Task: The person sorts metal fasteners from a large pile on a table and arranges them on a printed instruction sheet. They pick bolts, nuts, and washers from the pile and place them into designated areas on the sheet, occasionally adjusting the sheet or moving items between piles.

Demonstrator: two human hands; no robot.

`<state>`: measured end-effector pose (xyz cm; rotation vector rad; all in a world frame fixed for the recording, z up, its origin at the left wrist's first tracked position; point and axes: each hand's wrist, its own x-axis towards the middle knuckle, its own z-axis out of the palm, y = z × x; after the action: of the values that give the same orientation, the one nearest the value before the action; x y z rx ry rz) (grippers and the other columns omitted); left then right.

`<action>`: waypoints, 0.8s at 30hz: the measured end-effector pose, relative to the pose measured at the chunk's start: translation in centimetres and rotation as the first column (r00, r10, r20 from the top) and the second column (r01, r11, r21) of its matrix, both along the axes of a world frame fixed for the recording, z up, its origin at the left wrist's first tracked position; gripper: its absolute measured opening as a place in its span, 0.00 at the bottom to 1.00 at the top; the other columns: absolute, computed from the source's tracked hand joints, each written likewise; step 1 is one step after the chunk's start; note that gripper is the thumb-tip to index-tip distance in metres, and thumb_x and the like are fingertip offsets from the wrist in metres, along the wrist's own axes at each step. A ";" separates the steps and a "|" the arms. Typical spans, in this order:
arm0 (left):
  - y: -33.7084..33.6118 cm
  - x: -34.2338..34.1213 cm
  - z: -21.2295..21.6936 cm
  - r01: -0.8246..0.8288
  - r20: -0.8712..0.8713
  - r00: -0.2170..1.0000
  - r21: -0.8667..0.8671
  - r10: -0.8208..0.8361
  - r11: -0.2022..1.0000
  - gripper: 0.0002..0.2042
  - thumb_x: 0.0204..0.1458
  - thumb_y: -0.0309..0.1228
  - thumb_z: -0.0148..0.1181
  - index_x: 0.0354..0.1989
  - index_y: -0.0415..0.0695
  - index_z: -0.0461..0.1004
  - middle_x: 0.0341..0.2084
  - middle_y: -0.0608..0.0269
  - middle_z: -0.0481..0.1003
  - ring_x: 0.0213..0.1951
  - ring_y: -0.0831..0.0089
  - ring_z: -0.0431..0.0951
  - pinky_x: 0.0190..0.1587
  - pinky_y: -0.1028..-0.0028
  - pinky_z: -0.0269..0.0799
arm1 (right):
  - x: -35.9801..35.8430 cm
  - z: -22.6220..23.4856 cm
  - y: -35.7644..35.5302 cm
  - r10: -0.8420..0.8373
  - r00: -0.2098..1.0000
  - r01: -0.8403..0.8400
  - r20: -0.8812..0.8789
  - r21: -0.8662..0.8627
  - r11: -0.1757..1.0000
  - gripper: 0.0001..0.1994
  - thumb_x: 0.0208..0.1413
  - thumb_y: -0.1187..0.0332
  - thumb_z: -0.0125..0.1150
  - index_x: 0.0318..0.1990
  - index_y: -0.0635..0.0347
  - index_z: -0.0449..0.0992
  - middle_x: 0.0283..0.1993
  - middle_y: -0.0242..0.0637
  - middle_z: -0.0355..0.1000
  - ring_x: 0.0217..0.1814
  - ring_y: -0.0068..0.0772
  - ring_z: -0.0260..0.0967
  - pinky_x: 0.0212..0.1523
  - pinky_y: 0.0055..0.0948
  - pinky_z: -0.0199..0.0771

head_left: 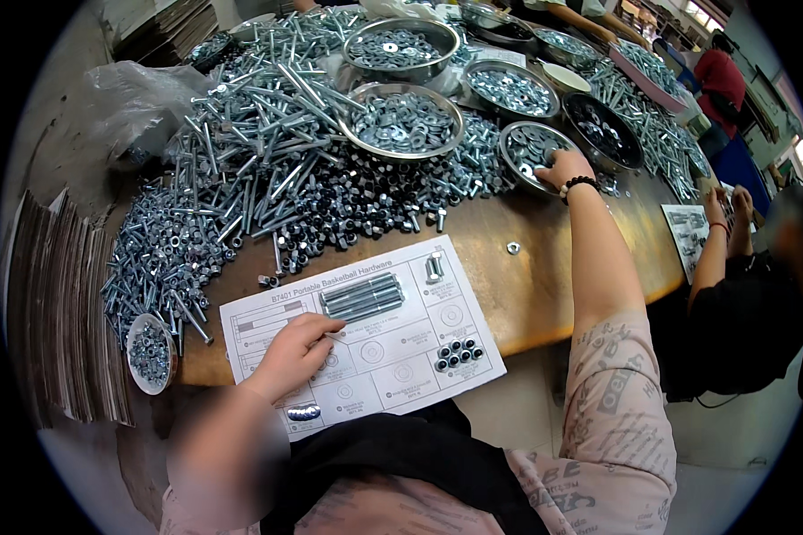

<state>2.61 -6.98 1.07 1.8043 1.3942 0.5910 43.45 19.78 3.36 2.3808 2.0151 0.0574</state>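
Observation:
A printed hardware sheet (393,343) lies before me on the table. My left hand (293,354) rests on its left half, fingers stretched out toward the right. Long bolts (362,297) lie side by side at the sheet's top middle. A short bolt (434,267) is at its upper right. Several black-and-silver lock nuts (459,355) stand grouped at the lower right, and a few overlapping washers (304,413) at the lower left. My right hand (566,169), wearing a beaded bracelet, reaches into a steel bowl of washers (509,160). Its fingers are bent together; what they pinch is hidden.
Heaped bolts (268,134) and loose nuts (357,201) cover the table's far side. Steel bowls of washers (400,147) stand among them. A small dish (152,379) sits at the left edge, beside stacked cardboard (67,303). A co-worker's hands (727,209) are at the right.

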 end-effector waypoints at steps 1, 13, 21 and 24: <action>0.5 0.1 0.5 0.010 -0.029 1.000 -0.003 -0.010 1.000 0.13 0.46 0.24 0.50 0.42 0.39 0.72 0.37 0.55 0.71 0.42 0.62 0.70 0.45 0.70 0.66 | 0.0 -0.1 0.5 -0.004 0.999 0.005 0.036 -0.039 0.999 0.22 0.40 0.53 0.65 0.43 0.52 0.75 0.48 0.42 0.69 0.50 0.39 0.66 0.51 0.32 0.66; 21.7 3.7 4.8 -0.021 -0.103 0.990 0.575 0.099 0.818 0.11 0.48 0.24 0.50 0.41 0.41 0.73 0.35 0.56 0.73 0.38 0.62 0.73 0.42 0.70 0.68 | 3.0 -1.9 -0.4 0.229 0.970 -0.209 -0.076 0.210 0.955 0.10 0.42 0.64 0.63 0.31 0.58 0.76 0.37 0.44 0.70 0.42 0.44 0.67 0.44 0.37 0.67; 28.9 6.2 5.3 0.187 -0.667 0.666 0.582 0.334 0.792 0.06 0.45 0.34 0.57 0.31 0.55 0.79 0.35 0.66 0.73 0.42 0.67 0.71 0.44 0.64 0.61 | 0.3 -1.8 0.8 0.051 0.992 -0.064 0.119 0.103 0.993 0.09 0.51 0.68 0.52 0.38 0.57 0.75 0.44 0.44 0.69 0.46 0.43 0.68 0.46 0.37 0.69; 29.4 6.9 4.7 0.235 -0.752 0.550 0.557 0.364 0.797 0.07 0.42 0.35 0.60 0.31 0.55 0.79 0.36 0.69 0.72 0.46 0.69 0.68 0.48 0.62 0.57 | -0.7 -1.2 0.4 0.084 0.992 -0.091 0.092 0.069 0.993 0.10 0.52 0.70 0.48 0.40 0.55 0.75 0.45 0.44 0.68 0.47 0.43 0.67 0.47 0.37 0.69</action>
<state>9.51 22.46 5.77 2.8096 2.0773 0.1556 42.79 20.20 2.17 2.2847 2.1107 0.2378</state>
